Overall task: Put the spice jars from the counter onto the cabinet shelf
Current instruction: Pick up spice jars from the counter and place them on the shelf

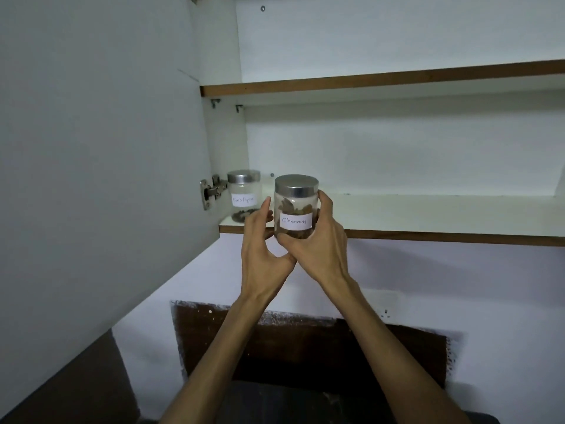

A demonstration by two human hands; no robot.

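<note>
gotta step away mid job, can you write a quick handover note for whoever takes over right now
Right hand: grips the Cinnamon jar around its lower body.
Left hand: fingers straight along the jar's left side, steadying it.
The Cinnamon jar is upright at the front edge of the lower shelf; whether it rests on it yet is unclear.
Done: the Black Pepper jar stands on that shelf, far left by the door hinge.
Left: set the Cinnamon jar down and let go. The counter is out of view, so check it for more jars.

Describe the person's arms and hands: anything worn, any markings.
Both forearms are bare as far as the frame shows, with no sleeves in view. The left hand and right hand wear no gloves; no rings, watch, bracelets or markings are visible on the sides that show. Both are slim, with long fingers.
</note>
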